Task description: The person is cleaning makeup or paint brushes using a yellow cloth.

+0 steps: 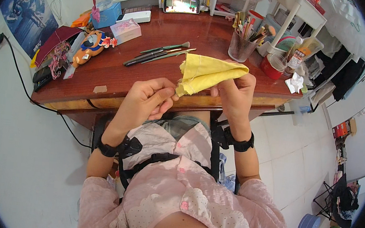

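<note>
A folded piece of yellow cloth (209,74) with frayed edges is held up above the front edge of the desk. A pale line like a thread or seam runs across it near its left end. My right hand (239,93) grips the cloth at its narrower right end, thumb below. At the frayed lower left corner, my left hand (150,98) is closed in a pinch, fingertips touching or nearly touching the cloth. Whatever lies between those fingertips is too small to tell. Each wrist wears a black strap.
On the reddish wooden desk (178,29) lie several slim brushes (157,53). A phone (182,6) stands lit at the back. A brush-filled glass (243,47), a red tin (273,65) and a crumpled tissue (294,83) are at right; a plush toy (92,47) lies left.
</note>
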A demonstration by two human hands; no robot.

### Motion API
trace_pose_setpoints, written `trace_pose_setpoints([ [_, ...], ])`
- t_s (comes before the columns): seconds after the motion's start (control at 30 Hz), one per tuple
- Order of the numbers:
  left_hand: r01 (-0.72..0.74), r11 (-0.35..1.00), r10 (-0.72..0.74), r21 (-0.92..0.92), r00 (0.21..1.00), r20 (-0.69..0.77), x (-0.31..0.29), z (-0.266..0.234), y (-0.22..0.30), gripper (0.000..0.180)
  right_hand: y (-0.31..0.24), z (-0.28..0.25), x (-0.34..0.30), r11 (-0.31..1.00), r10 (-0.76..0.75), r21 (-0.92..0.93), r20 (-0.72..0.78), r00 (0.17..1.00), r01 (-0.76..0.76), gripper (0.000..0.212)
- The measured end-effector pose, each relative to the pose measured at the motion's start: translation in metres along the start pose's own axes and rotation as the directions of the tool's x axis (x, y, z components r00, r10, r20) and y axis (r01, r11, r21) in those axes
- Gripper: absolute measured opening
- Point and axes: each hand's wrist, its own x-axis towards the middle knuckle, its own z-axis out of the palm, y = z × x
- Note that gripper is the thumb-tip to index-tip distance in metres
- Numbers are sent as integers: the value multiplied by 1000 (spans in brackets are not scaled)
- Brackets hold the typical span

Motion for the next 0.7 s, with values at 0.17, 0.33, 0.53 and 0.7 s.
trace_pose_setpoints([
  [0.17, 56, 994, -62, 92, 996, 70, 0, 3, 0, 19, 4, 1, 0, 998, 58, 28, 18, 998, -58, 18],
  [0.33, -335, 877, 412, 343, 893, -181, 11, 17, -20, 6, 3, 7, 5, 993, 2, -117, -110, 994, -15, 18],
  [0.53, -248, 911, 340, 329, 903, -261, 3, 14, -6, 4, 0, 4, 3, 992, 19, -123, -115, 993, -33, 18],
  [0.7, -254, 944, 296, 208, 932, -207, 1, 11, -5, 5, 3, 4, 0, 997, 53, -43, -107, 993, -58, 16],
])
